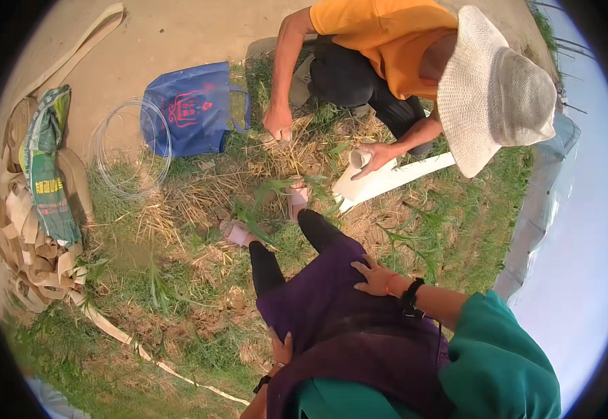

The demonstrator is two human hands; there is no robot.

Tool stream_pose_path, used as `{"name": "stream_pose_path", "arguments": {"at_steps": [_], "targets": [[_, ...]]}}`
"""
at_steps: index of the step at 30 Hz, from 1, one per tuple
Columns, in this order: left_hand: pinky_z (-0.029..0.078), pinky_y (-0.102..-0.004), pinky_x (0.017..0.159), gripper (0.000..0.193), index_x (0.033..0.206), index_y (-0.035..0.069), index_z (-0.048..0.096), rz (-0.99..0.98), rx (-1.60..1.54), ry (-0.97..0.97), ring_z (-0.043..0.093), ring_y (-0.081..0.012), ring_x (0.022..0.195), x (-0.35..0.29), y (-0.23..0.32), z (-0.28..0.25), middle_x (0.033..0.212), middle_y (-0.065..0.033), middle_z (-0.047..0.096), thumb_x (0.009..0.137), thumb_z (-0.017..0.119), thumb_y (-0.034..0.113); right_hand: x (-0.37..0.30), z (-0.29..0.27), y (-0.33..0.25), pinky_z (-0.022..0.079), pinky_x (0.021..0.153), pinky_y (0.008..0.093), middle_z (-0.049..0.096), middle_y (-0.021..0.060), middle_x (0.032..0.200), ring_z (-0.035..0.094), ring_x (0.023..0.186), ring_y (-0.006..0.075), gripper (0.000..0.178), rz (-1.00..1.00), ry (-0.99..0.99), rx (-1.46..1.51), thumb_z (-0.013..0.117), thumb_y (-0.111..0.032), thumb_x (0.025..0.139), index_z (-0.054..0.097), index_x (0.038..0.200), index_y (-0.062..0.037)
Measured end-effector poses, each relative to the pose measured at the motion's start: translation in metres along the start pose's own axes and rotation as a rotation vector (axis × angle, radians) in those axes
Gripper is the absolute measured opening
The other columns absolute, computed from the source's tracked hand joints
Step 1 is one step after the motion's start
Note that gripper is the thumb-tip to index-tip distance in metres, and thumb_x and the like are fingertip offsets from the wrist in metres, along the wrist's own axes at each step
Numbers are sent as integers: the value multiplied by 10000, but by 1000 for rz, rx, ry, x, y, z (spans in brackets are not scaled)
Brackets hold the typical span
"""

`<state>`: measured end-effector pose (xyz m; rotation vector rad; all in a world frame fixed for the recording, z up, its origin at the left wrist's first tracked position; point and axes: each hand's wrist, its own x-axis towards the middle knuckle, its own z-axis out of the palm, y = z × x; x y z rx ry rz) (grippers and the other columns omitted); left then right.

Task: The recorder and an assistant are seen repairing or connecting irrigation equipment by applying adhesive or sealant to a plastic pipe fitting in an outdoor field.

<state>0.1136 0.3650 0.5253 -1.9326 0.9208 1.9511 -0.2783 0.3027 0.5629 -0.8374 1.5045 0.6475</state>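
My right hand (376, 276) rests with fingers spread on the purple apron (332, 293) over my thigh. At the apron's left side lies my left hand (282, 349), thumb and a finger apart, the rest partly hidden; it holds nothing that I can see. Ahead of me a crouching person in an orange shirt and woven hat (503, 98) grips a rolled white tube end (358, 160) in one hand (377, 157). A flat white strip (405, 174) runs from there to the right. The person's other hand (277, 124), fingers curled, is low over the straw.
A blue bag (189, 108) and a coil of clear wire (101, 150) lie at the left. Beyond them are a green sack (49, 167) and heaped flat beige hose (35, 262). One hose strand (122, 335) crosses the grass. Plastic sheeting (538, 202) borders the right.
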Motion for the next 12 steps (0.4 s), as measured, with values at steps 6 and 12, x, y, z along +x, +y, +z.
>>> {"name": "stream_pose_path", "arguments": {"at_steps": [6, 12], "targets": [[311, -433, 1112, 866, 1483, -69, 197, 18, 36, -64, 305, -451, 1377, 4, -3, -9, 1497, -326, 258, 903, 605, 427, -13, 6, 21, 289, 1142, 488, 223, 156, 1558, 254, 1409, 425, 702, -139, -17, 123, 572, -512, 889, 335, 1482, -220], [264, -378, 1157, 793, 1528, 173, 246, 597, 642, -363, 291, -447, 1393, 29, -98, -59, 1575, -272, 16, 885, 627, 438, -42, -1, 27, 270, 1155, 403, 297, 175, 1536, 296, 1413, 324, 726, -113, -91, 469, 493, -522, 944, 301, 1495, -91]]}}
